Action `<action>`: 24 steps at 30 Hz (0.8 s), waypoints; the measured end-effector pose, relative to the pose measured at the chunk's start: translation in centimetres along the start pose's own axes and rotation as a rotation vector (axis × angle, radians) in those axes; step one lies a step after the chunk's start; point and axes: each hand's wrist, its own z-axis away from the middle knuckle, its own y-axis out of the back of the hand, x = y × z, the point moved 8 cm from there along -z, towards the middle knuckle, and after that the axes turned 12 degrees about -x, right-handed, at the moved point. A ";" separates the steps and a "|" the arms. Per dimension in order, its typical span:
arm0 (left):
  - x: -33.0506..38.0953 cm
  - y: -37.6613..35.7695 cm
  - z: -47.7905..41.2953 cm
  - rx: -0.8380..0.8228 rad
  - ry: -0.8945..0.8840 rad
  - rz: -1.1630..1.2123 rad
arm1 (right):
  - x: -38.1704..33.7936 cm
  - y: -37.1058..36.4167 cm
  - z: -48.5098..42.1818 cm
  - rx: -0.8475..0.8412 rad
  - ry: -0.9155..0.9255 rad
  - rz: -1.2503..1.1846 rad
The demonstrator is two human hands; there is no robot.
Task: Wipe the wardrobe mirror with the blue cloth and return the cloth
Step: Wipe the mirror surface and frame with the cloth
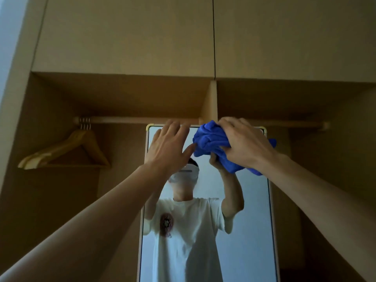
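A tall mirror with a thin gold frame stands inside the open wardrobe, straight ahead. The blue cloth is bunched up against the top of the glass, right of centre. My right hand is closed over the cloth and presses it to the mirror near the upper edge. My left hand lies flat with fingers spread on the mirror's upper left part, its thumb close to the cloth. The glass reflects a person in a white T-shirt with both arms raised.
A wooden rail runs across the wardrobe just above the mirror. Wooden hangers hang from it at the left. A vertical divider meets the rail above the cloth. Closed upper cabinet doors fill the top.
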 end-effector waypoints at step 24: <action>2.1 0.6 -4.2 -0.193 -0.027 0.128 | 3.5 0.5 -3.3 -0.284 -0.027 -0.278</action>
